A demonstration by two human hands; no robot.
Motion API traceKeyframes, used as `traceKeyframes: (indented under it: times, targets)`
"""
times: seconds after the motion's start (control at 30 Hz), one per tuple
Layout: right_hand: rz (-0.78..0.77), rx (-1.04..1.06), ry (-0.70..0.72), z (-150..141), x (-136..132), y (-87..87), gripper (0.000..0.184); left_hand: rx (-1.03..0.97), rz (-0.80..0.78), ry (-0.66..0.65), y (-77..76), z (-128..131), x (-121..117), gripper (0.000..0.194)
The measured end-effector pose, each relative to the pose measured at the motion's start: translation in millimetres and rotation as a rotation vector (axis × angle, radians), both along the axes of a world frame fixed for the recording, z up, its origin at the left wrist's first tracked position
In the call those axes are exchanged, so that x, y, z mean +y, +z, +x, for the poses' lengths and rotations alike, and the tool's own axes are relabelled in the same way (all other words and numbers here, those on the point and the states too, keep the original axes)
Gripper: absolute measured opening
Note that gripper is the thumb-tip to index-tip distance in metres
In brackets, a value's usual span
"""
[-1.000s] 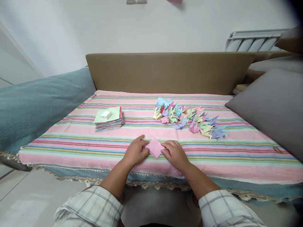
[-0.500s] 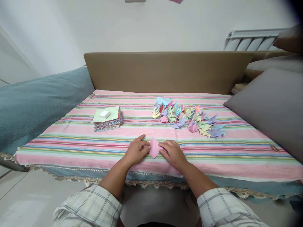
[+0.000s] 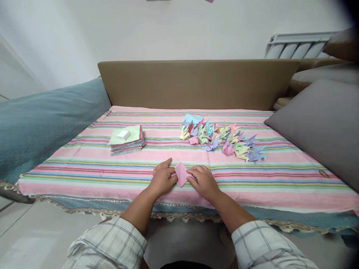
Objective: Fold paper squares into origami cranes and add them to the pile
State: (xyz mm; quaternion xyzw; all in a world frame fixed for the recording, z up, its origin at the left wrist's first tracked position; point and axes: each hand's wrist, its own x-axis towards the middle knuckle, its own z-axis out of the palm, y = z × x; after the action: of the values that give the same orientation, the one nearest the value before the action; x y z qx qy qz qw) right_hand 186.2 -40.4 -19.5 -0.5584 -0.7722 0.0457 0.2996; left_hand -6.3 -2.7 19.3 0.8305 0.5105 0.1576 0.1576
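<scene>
In front of the stack (image 3: 127, 142) and to its right, the pink paper (image 3: 181, 174) lies on the cloth (image 3: 238, 198), folded into a diamond. The left hand (image 3: 162, 178) grips its left corner between closed fingers, the right hand (image 3: 204, 181) its right corner. Cranes (image 3: 224, 134) spread to the stack's right.

Indoor light diffuse, fairly bright, even over the striped cloth (image 3: 92, 170); pale sheen on floor tiles (image 3: 30, 248), lower left. Shadows soft, deeper below the lace trim (image 3: 186, 216). Pink paper (image 3: 181, 174) clear, crease readable. Wide-lens stretch toward sides; dark blurred patch (image 3: 352, 9), upper right corner
</scene>
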Motion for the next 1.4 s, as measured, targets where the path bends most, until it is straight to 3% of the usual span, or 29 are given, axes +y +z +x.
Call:
traceKeyframes:
  times: [0.7, 1.1, 1.4]
  targets:
    - [0.015, 0.061, -0.001, -1.1, 2.9, -2.6, 0.024, 0.050, -0.001, 0.022, -4.3, 9.5, -4.0, 0.026]
    - [0.001, 0.046, -0.005, -2.7, 4.0, -1.1, 0.024, 0.137, 0.179, -0.068, 4.8, 9.5, -10.1, 0.018]
    - [-0.036, 0.036, -0.013, -3.8, 4.0, 0.8, 0.024, 0.014, 0.072, -0.149, -5.9, 4.7, 5.6, 0.024]
